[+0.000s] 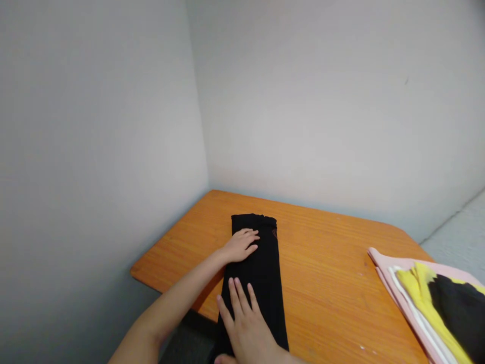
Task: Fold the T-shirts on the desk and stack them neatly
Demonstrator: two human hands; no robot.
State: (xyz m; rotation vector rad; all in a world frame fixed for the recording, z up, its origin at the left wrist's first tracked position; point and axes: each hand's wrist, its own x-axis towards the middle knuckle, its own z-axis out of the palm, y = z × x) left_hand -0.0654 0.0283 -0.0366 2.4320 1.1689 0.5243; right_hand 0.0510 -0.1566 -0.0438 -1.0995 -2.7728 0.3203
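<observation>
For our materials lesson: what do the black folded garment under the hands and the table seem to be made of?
The black folded garment: soft fabric, matte; it lies limp and flat without shine. Fibre cannot be told. The table: wood or wood-look laminate, orange, smooth, slight sheen; long grain lines show.

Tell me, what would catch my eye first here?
A long, folded black cloth lies on an orange wooden table that stands in a corner between pale walls. The left hand lies flat on the cloth's far end, and the right hand lies flat on its near part. At the table's right edge sits a pile of folded clothes in pink, white, yellow and black.
</observation>
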